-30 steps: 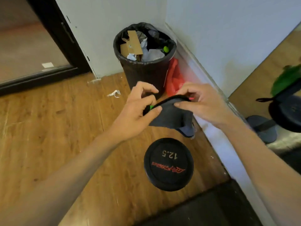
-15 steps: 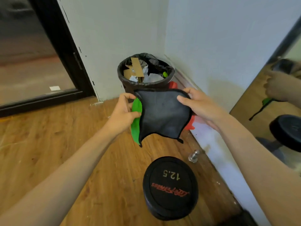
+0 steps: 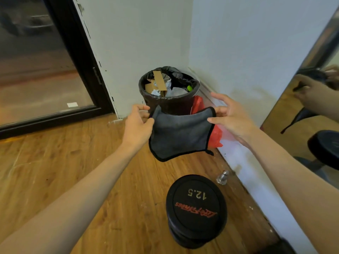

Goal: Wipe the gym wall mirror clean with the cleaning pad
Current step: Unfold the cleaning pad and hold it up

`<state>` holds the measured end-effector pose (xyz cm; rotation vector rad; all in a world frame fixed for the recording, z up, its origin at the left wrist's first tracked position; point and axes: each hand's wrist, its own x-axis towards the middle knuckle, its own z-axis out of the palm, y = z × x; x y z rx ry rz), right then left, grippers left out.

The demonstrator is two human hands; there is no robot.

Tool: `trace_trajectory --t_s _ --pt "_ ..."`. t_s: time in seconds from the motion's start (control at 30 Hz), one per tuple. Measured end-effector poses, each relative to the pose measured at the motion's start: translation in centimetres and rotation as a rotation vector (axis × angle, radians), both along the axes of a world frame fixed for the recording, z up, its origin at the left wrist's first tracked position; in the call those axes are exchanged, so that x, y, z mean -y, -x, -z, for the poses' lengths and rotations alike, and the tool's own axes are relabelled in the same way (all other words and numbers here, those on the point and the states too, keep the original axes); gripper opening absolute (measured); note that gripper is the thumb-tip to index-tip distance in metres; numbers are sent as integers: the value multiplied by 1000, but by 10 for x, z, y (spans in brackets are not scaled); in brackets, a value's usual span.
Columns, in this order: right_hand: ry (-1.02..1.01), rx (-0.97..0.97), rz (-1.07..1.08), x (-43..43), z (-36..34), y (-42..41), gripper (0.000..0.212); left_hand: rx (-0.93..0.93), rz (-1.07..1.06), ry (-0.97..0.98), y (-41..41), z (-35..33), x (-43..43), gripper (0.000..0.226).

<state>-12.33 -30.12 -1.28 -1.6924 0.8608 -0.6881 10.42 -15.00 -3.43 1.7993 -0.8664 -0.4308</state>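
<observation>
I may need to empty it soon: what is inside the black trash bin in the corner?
The trash bin holds cardboard pieces, crumpled paper and a small green item over a black liner. Anything deeper is covered.

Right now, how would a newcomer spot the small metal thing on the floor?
Start at the white wall on the right and follow its base down to the wood floor. Just beyond the black weight marked 12.5 stands a small metal knob, the only shiny silver thing there.
</observation>
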Motion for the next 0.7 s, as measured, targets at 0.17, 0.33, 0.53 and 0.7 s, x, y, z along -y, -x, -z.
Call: trace_trajectory --t_s 0.17,0.33,0.53,0.7 --pt "91 -17 58 1 2 9 73 -94 44 -58 10 -1 0 17" --pt "-26 56 7 -2 -1 17 71 -414 222 -171 40 18 4 25" --pt "-28 127 -6 -7 -18 19 67 -286 368 -289 66 34 15 78" --pt "-31 224 -55 -11 -31 21 64 -425 432 -322 72 38 17 109"
